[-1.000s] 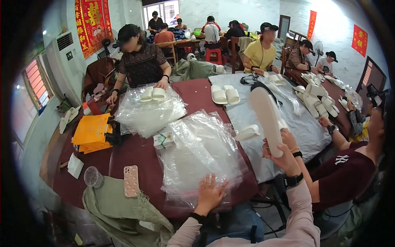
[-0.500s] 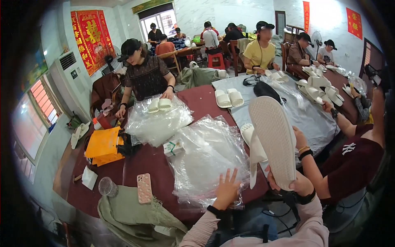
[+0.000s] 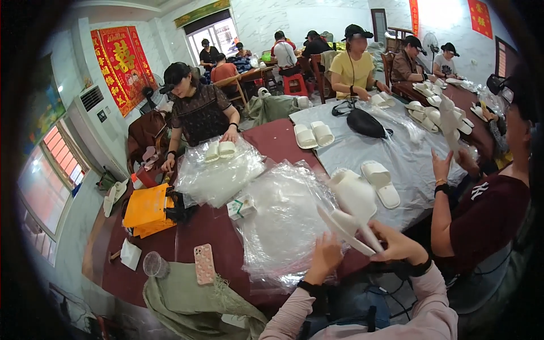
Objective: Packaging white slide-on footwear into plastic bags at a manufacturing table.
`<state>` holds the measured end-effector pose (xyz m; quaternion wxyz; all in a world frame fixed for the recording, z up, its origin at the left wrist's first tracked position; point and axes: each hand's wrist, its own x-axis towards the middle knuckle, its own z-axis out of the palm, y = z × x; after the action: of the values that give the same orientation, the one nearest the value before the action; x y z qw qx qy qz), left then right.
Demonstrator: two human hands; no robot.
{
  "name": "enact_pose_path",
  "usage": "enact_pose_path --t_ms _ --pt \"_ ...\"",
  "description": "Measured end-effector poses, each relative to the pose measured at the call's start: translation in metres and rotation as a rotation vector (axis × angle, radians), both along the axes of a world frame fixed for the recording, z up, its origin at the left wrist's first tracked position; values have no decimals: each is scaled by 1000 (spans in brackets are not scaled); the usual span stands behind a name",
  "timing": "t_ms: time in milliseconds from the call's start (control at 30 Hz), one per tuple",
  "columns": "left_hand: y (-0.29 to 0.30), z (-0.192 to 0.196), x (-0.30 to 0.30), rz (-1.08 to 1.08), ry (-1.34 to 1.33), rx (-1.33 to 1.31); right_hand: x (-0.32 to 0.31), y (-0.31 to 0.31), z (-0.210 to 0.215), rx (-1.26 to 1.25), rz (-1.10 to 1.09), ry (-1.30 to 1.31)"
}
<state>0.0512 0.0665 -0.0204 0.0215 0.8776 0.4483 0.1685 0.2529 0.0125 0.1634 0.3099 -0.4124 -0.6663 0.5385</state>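
Observation:
My right hand is closed round the heel ends of a pair of white open-toed slippers, held tilted above the table's near edge. The two soles spread apart toward the toes, and motion blurs them. Close beside the lower slipper is my left hand, its fingers loosely bent and somewhat blurred; whether they touch the slipper is unclear. Under and left of the slippers lies a stack of clear plastic bags. Another pair of white slippers rests on grey sheeting just beyond.
A small white box sits on the bags' left edge. Farther left are orange bags, a phone and a clear cup. A co-worker in maroon handles a slipper at right; another works across the table.
The slippers have come down and swung left, from raised upright to tilted over the bags. My left hand has moved up beside them, its spread fingers now bent. The view has shifted slightly.

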Motion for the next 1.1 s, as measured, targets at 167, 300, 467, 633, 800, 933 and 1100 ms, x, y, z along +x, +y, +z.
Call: enact_pose_path --t_ms 167,300,467,633,800,933,1100 --pt "-23 -18 -18 -137 -398 -84 -38 6 -27 389 81 -491" --pt "-45 -1 -43 -169 -164 70 -37 10 -70 249 172 -585" --pt "-47 -22 -54 -105 -229 -111 -30 9 -113 37 335 -541" --pt "-41 -45 -55 -102 33 -307 -59 4 -136 175 370 -562" --pt "-42 -63 -53 -66 -217 -159 -72 -9 -139 458 36 -793" --pt "-49 -14 -50 -31 -179 -315 -70 -7 -117 471 -76 -1097" --pt "-48 -3 -57 -61 -217 -341 -63 1 -130 624 -239 -891"
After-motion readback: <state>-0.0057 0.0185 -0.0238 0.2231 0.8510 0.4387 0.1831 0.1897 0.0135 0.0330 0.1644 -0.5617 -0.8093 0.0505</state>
